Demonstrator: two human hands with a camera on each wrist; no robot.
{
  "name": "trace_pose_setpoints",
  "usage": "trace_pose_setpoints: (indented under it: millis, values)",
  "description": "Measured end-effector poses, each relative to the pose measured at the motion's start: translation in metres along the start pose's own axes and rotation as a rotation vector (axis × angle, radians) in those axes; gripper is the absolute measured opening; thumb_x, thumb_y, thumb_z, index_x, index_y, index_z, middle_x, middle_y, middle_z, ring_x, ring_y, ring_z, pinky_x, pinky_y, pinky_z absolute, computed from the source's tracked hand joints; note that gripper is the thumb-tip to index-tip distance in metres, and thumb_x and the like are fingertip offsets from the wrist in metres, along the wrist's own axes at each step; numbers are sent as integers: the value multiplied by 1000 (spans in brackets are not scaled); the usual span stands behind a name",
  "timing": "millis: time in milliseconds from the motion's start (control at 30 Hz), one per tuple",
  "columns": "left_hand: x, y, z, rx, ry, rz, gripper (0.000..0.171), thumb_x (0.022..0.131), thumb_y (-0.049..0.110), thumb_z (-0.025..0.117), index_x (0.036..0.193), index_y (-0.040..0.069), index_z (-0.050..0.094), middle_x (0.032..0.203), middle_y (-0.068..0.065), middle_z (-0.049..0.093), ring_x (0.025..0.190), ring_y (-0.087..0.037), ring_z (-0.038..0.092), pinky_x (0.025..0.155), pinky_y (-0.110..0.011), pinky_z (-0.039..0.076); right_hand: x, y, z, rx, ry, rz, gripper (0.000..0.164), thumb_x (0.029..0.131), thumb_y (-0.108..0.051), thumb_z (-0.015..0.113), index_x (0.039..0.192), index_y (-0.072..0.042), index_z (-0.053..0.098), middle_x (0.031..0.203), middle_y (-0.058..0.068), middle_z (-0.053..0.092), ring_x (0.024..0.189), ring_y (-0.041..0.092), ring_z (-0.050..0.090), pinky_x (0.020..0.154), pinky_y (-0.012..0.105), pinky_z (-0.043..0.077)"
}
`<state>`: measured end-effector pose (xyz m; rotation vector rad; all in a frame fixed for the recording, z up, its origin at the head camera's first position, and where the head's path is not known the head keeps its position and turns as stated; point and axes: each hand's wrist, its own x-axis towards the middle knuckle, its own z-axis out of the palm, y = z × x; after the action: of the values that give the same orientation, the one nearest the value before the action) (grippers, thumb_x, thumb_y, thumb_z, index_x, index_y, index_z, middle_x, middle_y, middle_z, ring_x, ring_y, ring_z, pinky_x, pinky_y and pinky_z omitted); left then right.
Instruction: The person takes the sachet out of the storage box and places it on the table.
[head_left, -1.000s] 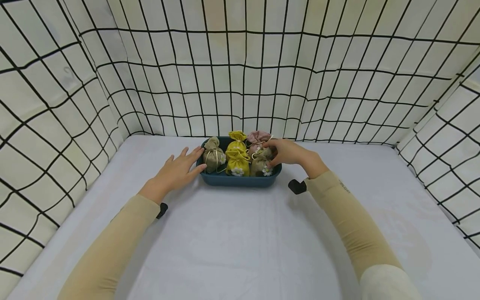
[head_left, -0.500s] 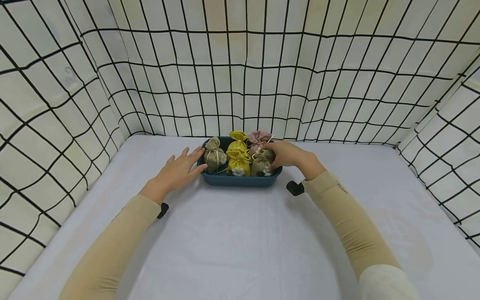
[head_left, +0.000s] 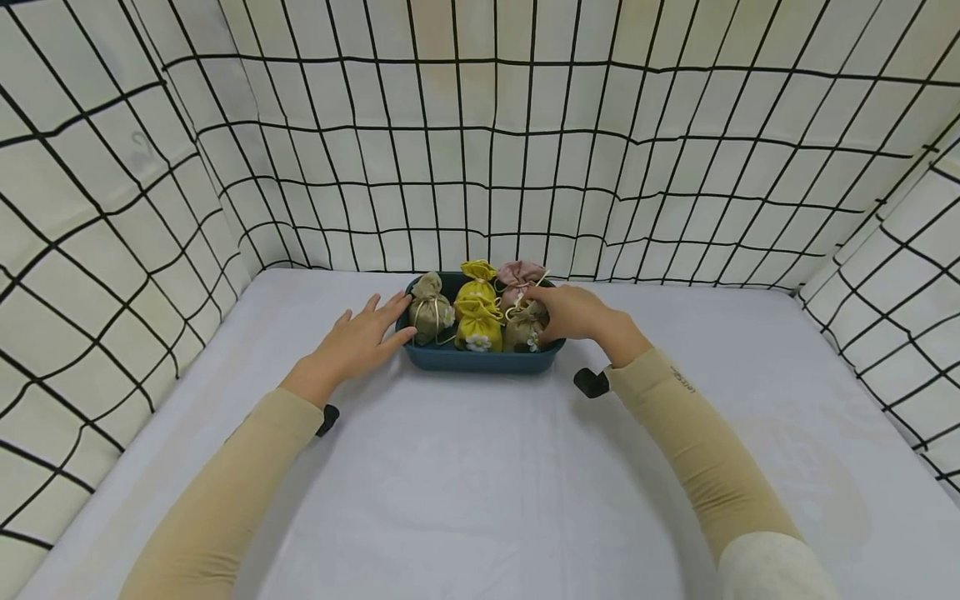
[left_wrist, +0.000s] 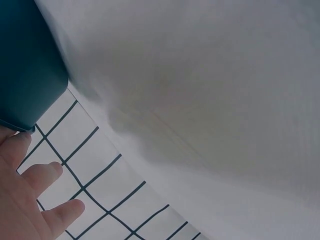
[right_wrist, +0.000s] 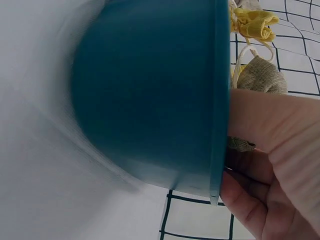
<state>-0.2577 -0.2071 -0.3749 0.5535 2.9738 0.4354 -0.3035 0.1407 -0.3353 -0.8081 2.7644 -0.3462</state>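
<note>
A teal tray (head_left: 480, 362) on the white table holds several small drawstring pouches. My right hand (head_left: 581, 317) reaches over its right end, thumb and fingers around a khaki pouch (head_left: 519, 331) with a white flower; in the right wrist view that pouch (right_wrist: 261, 75) shows beside the thumb. Behind it sits a pink pouch (head_left: 517, 275). Two yellow pouches (head_left: 477, 321) stand in the middle, one behind the other. Fingers spread, my left hand (head_left: 356, 346) touches the tray's left rim, near another khaki pouch (head_left: 429, 312). The left wrist view shows fingertips at the tray's wall (left_wrist: 30, 65).
A black wire grid (head_left: 487, 185) with white cloth behind it encloses the table (head_left: 480, 467) at the back and both sides. A black wrist-worn piece (head_left: 591, 383) juts from below the right wrist, close to the tabletop.
My right hand has sunk slightly further around the khaki pouch, its fingers drawing closer in. The left hand and the tray keep their places.
</note>
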Motion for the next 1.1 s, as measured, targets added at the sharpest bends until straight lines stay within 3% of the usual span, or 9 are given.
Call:
trace_pose_setpoints:
  millis: [433, 733, 1100]
  values:
    - [1, 0, 0, 1, 1, -3, 70, 110, 48, 42, 165, 11, 20, 171, -10, 16, 154, -45, 10, 116, -73, 10, -3, 0, 4, 9, 38, -9, 77, 84, -17, 82, 151, -8, 45, 124, 18, 66, 99, 30, 62, 81, 46, 52]
    - [-1, 3, -4, -2, -5, 2, 71, 110, 48, 41, 165, 11, 19, 170, -11, 15, 154, -45, 9, 115, -74, 10, -5, 0, 6, 50, 51, -20, 83, 84, -12, 79, 157, -12, 39, 82, 9, 61, 71, 23, 52, 63, 37, 41]
    - [1, 1, -2, 16, -11, -4, 72, 110, 51, 40, 166, 12, 19, 171, -9, 15, 154, -44, 11, 116, -72, 11, -5, 3, 8, 150, 54, -93, 81, 86, -6, 77, 156, -10, 38, 82, 7, 59, 71, 21, 51, 63, 35, 43]
